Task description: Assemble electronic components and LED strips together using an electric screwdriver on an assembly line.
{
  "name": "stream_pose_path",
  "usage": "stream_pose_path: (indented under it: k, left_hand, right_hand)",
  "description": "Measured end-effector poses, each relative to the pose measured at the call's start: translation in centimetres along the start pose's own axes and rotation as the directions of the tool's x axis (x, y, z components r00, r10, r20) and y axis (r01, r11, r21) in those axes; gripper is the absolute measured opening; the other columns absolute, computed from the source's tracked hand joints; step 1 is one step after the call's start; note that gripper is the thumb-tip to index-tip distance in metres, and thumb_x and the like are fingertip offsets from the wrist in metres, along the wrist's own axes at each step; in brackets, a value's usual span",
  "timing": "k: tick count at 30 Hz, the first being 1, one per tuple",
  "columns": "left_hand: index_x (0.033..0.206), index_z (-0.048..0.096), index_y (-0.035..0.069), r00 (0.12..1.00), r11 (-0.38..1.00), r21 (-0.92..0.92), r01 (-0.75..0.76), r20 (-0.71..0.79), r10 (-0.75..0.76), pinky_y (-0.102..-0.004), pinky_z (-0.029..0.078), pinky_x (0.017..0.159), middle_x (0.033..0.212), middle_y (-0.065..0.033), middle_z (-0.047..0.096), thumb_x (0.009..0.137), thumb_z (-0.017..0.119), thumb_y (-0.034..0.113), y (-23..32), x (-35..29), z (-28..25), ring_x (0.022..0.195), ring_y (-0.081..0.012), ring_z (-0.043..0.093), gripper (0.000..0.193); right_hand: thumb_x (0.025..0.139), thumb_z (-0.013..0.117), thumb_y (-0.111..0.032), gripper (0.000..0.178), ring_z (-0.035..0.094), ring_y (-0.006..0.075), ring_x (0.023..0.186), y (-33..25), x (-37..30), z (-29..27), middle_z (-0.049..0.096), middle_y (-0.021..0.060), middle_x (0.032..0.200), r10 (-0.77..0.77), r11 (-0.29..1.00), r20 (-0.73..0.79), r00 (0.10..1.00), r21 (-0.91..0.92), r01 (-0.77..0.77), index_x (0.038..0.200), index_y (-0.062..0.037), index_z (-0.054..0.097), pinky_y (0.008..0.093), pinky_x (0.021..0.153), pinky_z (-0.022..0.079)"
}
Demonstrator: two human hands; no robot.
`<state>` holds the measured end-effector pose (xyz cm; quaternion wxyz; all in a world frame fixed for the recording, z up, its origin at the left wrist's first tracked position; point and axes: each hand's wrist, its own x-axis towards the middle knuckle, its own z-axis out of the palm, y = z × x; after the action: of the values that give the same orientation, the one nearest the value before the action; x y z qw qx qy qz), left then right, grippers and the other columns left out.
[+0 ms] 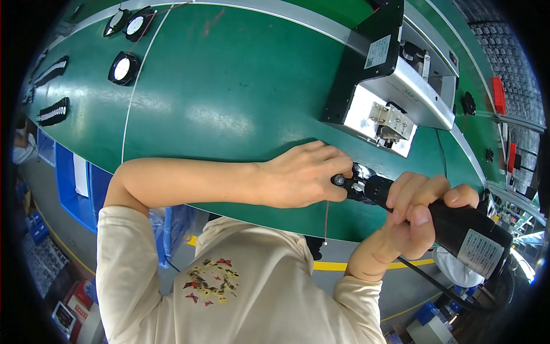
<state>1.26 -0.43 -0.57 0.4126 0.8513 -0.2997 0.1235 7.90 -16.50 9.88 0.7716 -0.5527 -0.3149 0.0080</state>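
Note:
My right hand is wrapped round a black electric screwdriver, which lies almost level and points left. Its tip meets a small black part with a shiny face. That part is pinched in the fingers of my left hand near the front of the green bench, and my fingers cover much of it. A thin red wire hangs from beneath the left hand past the bench edge. Whether a screw sits at the tip is too small to see.
Behind my hands stands a black and silver screw feeder. Several black round parts with white centres and black strips lie at the left of the green bench. A blue bin is below left. A black cable trails below the screwdriver.

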Motion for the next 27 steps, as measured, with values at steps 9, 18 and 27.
stream_pose_path:
  k: [9,18,27]
  left_hand:
    - [0.079,0.069,0.014,1.000,1.000,-0.027,-0.002,-0.016,0.002,-0.0410,0.048,0.087,0.111,-0.0081,0.060,0.072,0.072,0.018,-0.1,-0.1,0.1,0.115,-0.0311,0.057,0.009]
    - [0.085,0.067,0.015,1.000,1.000,-0.017,-0.012,0.007,0.012,-0.0429,0.048,0.089,0.115,-0.0090,0.057,0.073,0.072,0.017,-0.2,-0.2,0.2,0.116,-0.0321,0.056,0.013]
    - [0.085,0.068,0.015,1.000,1.000,0.019,-0.022,0.018,0.022,-0.0423,0.047,0.089,0.114,-0.0087,0.058,0.073,0.070,0.017,-0.3,-0.2,0.0,0.115,-0.0319,0.056,0.012]
  right_hand:
    - [0.083,0.063,0.005,0.039,0.053,0.0194,0.056,0.0,-0.9,-0.1,0.053,0.0074,0.069,0.040,0.991,0.181,0.983,-0.132,-0.016,0.110,-0.0072,0.037,0.0366,0.056,0.051]
    - [0.084,0.053,-0.008,0.042,0.039,0.0108,0.051,-0.3,5.7,0.2,0.042,0.0013,0.068,-0.189,0.980,-0.022,0.982,-0.072,0.187,0.126,-0.0123,0.050,0.0313,0.053,0.038]
    - [0.084,0.055,-0.004,0.041,0.043,0.0135,0.046,-0.2,4.5,-0.7,0.045,0.0034,0.065,-0.094,0.995,0.176,0.980,-0.020,0.099,0.123,-0.0090,0.044,0.0322,0.049,0.042]
